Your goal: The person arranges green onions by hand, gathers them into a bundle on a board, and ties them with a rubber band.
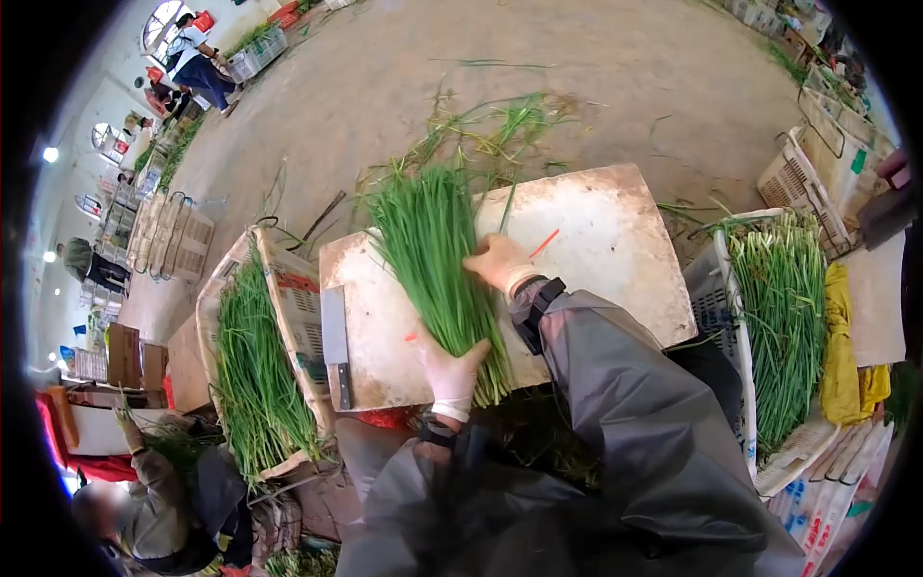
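Observation:
A thick bunch of long green stalks (428, 250) lies across a worn white board (596, 240), its pale cut ends toward me. My left hand (450, 370), gloved, grips the bunch near those ends. Higher up, my right hand (500, 264), gloved too, presses on the bunch's right side with its fingers bent around the edge; the fingertips are partly hidden. A cleaver (335, 332) with a dark handle rests at the board's left edge. One red strip (544, 242) lies right of my right hand, and a small red piece (411, 338) shows beside my left hand.
Crates of green stalks stand left (288, 327) and right (742, 337) of the board. Loose stalks (500, 130) litter the floor beyond it. A co-worker (159, 500) sits at lower left; another person (197, 62) stands at upper left. Yellow cloth (838, 346) hangs by the right crate.

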The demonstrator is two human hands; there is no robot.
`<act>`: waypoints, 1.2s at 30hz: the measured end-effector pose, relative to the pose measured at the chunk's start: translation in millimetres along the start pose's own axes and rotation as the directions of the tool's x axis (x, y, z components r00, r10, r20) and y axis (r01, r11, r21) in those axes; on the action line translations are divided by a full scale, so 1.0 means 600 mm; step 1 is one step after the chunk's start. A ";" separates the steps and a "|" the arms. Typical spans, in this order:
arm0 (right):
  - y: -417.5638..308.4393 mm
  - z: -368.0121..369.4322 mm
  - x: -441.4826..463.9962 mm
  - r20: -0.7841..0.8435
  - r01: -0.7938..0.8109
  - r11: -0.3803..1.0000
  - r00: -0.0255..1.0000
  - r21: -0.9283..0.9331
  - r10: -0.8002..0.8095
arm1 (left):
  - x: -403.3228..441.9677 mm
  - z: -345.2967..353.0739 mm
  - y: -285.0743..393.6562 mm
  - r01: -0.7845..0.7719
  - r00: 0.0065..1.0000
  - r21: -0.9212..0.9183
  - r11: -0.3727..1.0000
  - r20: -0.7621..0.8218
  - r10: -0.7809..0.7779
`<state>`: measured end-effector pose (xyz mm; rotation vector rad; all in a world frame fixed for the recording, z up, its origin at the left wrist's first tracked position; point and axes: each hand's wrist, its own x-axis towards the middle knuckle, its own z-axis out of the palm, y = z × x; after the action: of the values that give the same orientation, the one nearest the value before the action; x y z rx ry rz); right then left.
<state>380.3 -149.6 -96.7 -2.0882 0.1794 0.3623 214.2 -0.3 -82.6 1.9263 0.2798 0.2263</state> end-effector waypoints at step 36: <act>0.025 0.001 0.055 0.136 0.082 0.985 0.985 0.150 -0.103 | -0.005 -0.002 -0.001 -0.021 0.999 -0.031 0.999 0.045 0.023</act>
<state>407.0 -156.0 -120.1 -1.9128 0.0215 0.4287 210.9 0.2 -82.5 1.9028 0.2240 0.2004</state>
